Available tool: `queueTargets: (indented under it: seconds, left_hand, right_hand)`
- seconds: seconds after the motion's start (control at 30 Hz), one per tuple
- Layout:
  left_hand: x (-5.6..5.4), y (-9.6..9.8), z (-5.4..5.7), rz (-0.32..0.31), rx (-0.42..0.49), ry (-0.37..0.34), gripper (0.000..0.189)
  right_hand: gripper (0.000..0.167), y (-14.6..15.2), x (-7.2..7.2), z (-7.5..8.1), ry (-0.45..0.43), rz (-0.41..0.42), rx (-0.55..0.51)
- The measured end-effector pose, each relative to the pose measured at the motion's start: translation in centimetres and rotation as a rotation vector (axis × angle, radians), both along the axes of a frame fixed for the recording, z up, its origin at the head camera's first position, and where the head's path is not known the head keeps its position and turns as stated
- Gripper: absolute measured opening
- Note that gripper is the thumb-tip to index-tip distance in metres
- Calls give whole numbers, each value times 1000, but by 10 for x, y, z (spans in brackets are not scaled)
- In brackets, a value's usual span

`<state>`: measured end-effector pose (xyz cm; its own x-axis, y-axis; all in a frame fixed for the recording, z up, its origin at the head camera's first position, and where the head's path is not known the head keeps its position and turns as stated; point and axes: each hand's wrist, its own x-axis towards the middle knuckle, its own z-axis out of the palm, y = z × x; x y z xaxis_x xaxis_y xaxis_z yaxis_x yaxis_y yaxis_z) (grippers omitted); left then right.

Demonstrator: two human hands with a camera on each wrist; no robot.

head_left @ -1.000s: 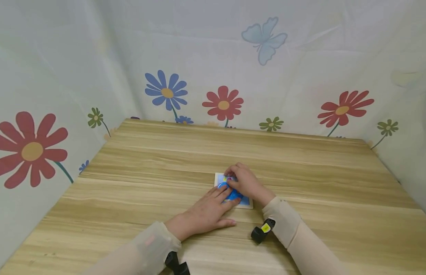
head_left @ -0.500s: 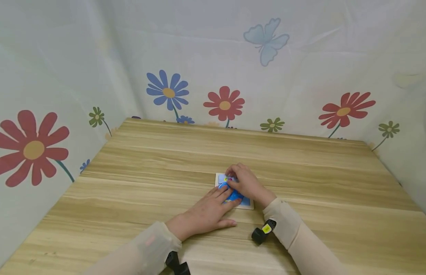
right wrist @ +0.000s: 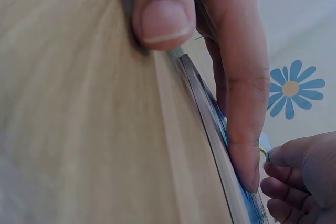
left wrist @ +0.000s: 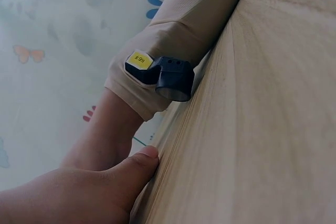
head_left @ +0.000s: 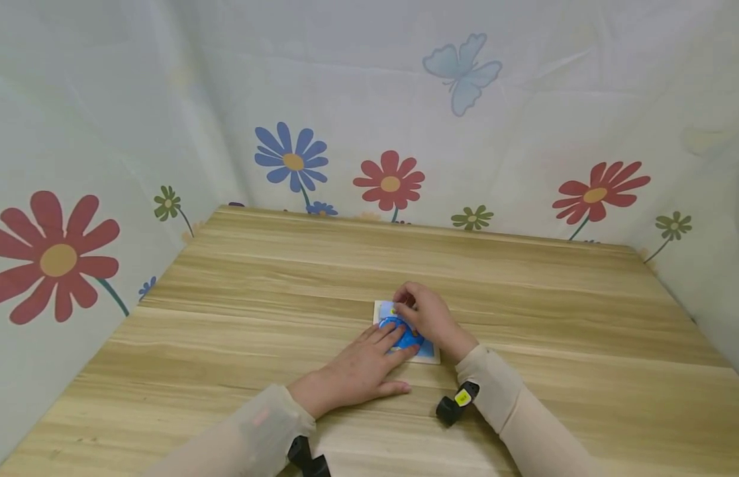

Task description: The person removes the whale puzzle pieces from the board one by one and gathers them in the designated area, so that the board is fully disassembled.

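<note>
A small blue puzzle board (head_left: pixel 430 354) with a pale rim lies flat on the table. My left hand (head_left: pixel 354 372) rests on it, its fingers spread over the blue picture and the thumb stretched out on the table side. In the right wrist view a left fingertip (right wrist: pixel 251 174) presses on the board's face. My right hand (head_left: pixel 432 318) is over the far right part of the board, thumb and index finger curled together. Between them the right wrist view shows a small pale puzzle piece (right wrist: pixel 264 142) with a yellow-green edge, mostly hidden by the fingers.
The wooden table (head_left: pixel 256 285) surrounds the board and ends at a white curtain (head_left: pixel 345 79) printed with flowers. Black wrist cameras (head_left: pixel 455 404) sit on both sleeves, the right one close to the left thumb.
The right thumb and fingers have shifted slightly to the right and bent closer together, uncovering more of the blue picture with an orange spot. The left hand keeps its place.
</note>
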<state>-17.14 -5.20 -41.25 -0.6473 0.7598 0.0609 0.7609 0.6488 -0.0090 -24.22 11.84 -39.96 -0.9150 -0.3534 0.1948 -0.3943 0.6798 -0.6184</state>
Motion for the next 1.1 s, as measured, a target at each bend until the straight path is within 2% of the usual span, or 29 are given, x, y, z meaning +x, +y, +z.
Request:
queueTargets:
  seconds: [0.37, 0.83, 1.1]
  left_hand:
    - [0, 0, 0, -1, -12, 15, 64]
    - [1, 0, 0, 8, 0, -9, 63]
    - [0, 0, -1, 9, 7, -30, 63]
  right_hand:
    - [8, -1, -1, 5, -32, -9, -109]
    - [13, 10, 1, 23, -70, 18, -119]
    - [13, 21, 1, 35, -100, 25, -80]
